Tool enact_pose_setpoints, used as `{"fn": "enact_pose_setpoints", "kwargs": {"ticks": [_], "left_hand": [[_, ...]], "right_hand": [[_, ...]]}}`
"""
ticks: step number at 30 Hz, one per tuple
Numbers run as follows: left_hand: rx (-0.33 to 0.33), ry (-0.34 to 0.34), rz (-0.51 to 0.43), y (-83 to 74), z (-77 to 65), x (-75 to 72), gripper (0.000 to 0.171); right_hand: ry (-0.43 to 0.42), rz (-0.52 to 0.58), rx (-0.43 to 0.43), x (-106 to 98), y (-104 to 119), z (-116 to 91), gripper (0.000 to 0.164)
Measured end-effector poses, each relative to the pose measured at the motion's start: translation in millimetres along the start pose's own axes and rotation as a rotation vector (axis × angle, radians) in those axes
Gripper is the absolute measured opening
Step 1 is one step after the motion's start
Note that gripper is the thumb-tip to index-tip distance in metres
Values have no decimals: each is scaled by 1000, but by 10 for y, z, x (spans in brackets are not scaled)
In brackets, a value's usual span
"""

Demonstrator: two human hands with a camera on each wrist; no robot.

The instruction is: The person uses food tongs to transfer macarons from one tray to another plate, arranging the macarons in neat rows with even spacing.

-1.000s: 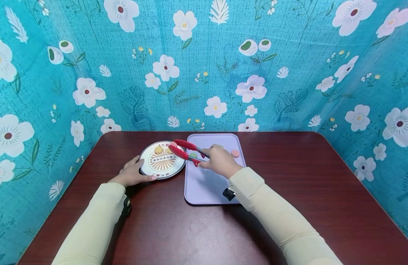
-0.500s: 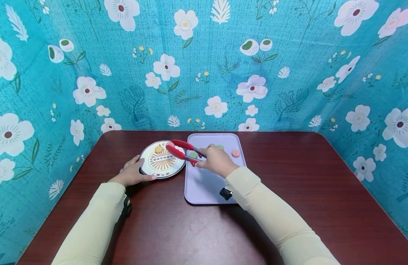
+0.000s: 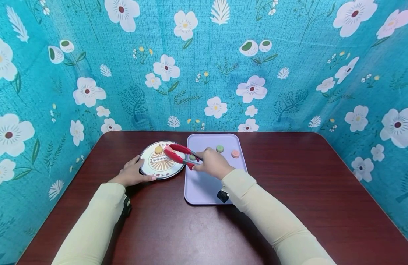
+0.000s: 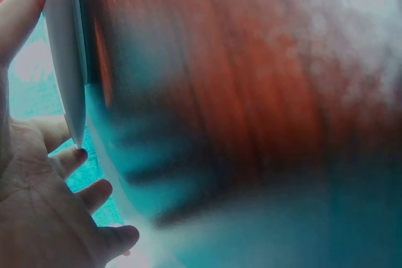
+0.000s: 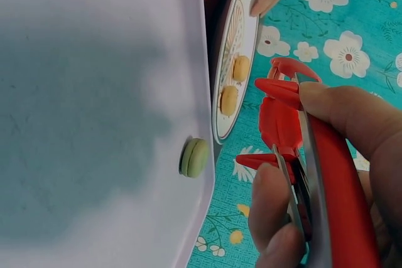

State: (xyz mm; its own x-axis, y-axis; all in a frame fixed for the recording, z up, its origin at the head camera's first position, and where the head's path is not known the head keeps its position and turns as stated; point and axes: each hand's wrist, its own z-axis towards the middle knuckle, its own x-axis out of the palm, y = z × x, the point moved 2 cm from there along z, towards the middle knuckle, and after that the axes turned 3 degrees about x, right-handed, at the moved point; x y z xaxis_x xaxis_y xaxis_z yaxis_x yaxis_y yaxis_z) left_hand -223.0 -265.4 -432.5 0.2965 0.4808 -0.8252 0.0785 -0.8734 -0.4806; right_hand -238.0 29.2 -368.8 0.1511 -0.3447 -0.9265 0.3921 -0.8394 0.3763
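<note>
My left hand holds the left rim of a white patterned plate, thumb at its front edge and fingers around the outer side. In my right hand I grip red-and-steel tongs, whose tips reach over the plate's right part. A pink macaron shows at the tong tips, low over the plate. Two yellow macarons lie on the plate in the right wrist view; in the head view the tongs hide one of them. Below the tongs, a green macaron sits near the tray's edge.
A lilac tray stands right beside the plate. Toward its back right lie another green macaron and a pink macaron. The dark wooden table ends at a blue flowered cloth behind.
My right hand has shifted left, and the tong tips with the pink macaron have moved left and slightly lower. The tray's back green macaron is now uncovered. My left hand stays put.
</note>
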Motion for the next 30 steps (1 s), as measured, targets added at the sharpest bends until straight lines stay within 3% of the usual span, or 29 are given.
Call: {"fn": "enact_pose_setpoints", "kwargs": {"ticks": [30], "left_hand": [[4,-2,6,16,-3,-1,112]], "right_hand": [[49,-29,-30,110,153,107,49]]}}
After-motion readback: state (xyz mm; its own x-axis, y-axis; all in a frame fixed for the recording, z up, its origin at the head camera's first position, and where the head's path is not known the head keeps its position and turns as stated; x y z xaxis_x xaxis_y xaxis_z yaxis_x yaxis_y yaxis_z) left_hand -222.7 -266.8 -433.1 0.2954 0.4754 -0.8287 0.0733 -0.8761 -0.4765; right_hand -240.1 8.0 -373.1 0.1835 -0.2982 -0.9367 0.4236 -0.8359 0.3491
